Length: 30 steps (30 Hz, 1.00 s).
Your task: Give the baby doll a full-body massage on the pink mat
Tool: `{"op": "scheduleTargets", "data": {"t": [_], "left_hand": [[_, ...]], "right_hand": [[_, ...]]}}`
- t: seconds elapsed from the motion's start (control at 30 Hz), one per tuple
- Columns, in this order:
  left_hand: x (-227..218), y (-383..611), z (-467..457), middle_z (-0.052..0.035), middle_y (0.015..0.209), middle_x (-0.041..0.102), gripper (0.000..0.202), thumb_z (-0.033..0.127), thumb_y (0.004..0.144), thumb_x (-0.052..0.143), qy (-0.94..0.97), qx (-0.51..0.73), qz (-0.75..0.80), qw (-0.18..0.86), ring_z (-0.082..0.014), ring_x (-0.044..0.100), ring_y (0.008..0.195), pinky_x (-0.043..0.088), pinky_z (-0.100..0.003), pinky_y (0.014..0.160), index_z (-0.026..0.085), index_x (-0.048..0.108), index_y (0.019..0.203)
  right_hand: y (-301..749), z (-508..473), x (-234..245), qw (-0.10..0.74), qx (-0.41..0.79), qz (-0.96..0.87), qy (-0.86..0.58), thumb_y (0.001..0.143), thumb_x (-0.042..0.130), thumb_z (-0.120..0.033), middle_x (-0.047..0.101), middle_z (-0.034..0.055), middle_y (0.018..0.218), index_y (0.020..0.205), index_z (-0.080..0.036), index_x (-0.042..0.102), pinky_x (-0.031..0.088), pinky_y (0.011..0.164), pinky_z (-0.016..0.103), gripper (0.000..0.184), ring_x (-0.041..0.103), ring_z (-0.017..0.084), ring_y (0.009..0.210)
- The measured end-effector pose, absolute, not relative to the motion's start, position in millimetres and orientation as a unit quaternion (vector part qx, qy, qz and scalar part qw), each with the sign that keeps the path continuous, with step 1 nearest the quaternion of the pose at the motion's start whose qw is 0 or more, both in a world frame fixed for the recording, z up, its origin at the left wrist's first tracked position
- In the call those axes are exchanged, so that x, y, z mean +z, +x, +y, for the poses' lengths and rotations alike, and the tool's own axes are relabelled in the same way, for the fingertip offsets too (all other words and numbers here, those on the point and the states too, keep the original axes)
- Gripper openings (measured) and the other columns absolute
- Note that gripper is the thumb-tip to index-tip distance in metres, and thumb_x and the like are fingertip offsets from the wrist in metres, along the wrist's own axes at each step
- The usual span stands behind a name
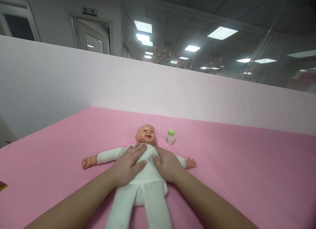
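While both palms rest on the white cloth chest of a doll [150, 173], the left hand [130, 164] lies with its fingers nearly together and pointing toward the doll's neck, its thumb set apart across the middle of the chest. Opposite those fingers, the right hand [169, 164] covers the other side of the chest, its thumb lifted away from the rest and pointing up toward the neck; its fingers lie along the edge of the body, partly hidden, so how close together they sit I cannot tell. Between the two thumbs a strip of white cloth shows.

Just beyond the left fingertips is the doll's head [145, 133], face up. Out to the left of the left fingers, one sleeved doll arm ends in a small hand [87, 162]; the other arm comes out from under the right hand. Back from the fingers, the legs run between the person's forearms. Beyond the right fingers and slightly to their right, a small bottle [170, 137] with a green cap stands upright on the pink surface [229, 176]. Farther past all the fingertips rises a white panel [160, 89].
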<state>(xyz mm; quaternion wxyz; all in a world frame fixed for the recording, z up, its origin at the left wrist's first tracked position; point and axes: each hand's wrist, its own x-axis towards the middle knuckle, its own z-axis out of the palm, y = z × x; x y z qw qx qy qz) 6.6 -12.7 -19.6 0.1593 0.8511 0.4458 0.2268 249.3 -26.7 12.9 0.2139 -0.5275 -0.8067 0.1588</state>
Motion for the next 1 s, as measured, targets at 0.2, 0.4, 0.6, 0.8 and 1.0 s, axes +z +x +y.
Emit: {"op": "scheduleTargets", "data": {"t": [0.2, 0.4, 0.6, 0.8, 1.0], "left_hand": [[-21, 0, -11, -0.009, 0.169, 0.041, 0.073, 0.064, 0.106, 0.035, 0.826, 0.231, 0.493, 0.144, -0.0301, 0.033, 0.158, 0.023, -0.054, 0.13, 0.022, 0.041, 0.165], [-31, -18, 3, -0.0187, 0.157, 0.055, 0.075, 0.062, 0.107, 0.027, 0.799, 0.208, 0.559, 0.075, -0.0358, 0.041, 0.153, 0.018, -0.062, 0.128, 0.012, 0.052, 0.156], [-38, -21, 6, -0.0187, 0.156, 0.057, 0.075, 0.06, 0.108, 0.022, 0.805, 0.173, 0.565, 0.056, -0.0346, 0.042, 0.153, 0.017, -0.06, 0.128, 0.012, 0.051, 0.157], [-35, -14, 1, -0.02, 0.158, 0.053, 0.075, 0.059, 0.109, 0.02, 0.809, 0.153, 0.565, 0.053, -0.0345, 0.039, 0.155, 0.015, -0.06, 0.129, 0.011, 0.048, 0.159], [-34, -14, 1, -0.0183, 0.158, 0.055, 0.075, 0.061, 0.108, 0.022, 0.805, 0.17, 0.566, 0.062, -0.035, 0.043, 0.152, 0.016, -0.061, 0.128, 0.013, 0.049, 0.159]], "right_hand": [[246, -36, 15, 0.232, 0.097, -0.814, -0.524, 0.1, 0.058, -0.039, 0.064, 0.0178, 0.146, 0.143, -0.016, 0.064, 0.041, 0.116, 0.052, 0.048, 0.058, 0.036, 0.136], [222, -81, 28, 0.311, 0.157, -0.885, -0.309, 0.095, 0.061, -0.03, 0.077, 0.0061, 0.127, 0.117, -0.024, 0.079, 0.044, 0.117, 0.037, 0.029, 0.068, 0.024, 0.124], [214, -84, 15, 0.31, 0.226, -0.9, -0.208, 0.093, 0.065, -0.04, 0.072, 0.0083, 0.138, 0.119, -0.023, 0.079, 0.046, 0.116, 0.034, 0.034, 0.067, 0.022, 0.128], [229, -43, 6, 0.258, 0.164, -0.897, -0.319, 0.101, 0.061, -0.046, 0.057, 0.0119, 0.156, 0.146, -0.022, 0.064, 0.035, 0.125, 0.049, 0.051, 0.049, 0.029, 0.147], [237, -29, 6, 0.194, 0.134, -0.866, -0.44, 0.106, 0.053, -0.057, 0.033, 0.0082, 0.172, 0.161, -0.027, 0.046, 0.026, 0.13, 0.054, 0.063, 0.032, 0.031, 0.158]]}}
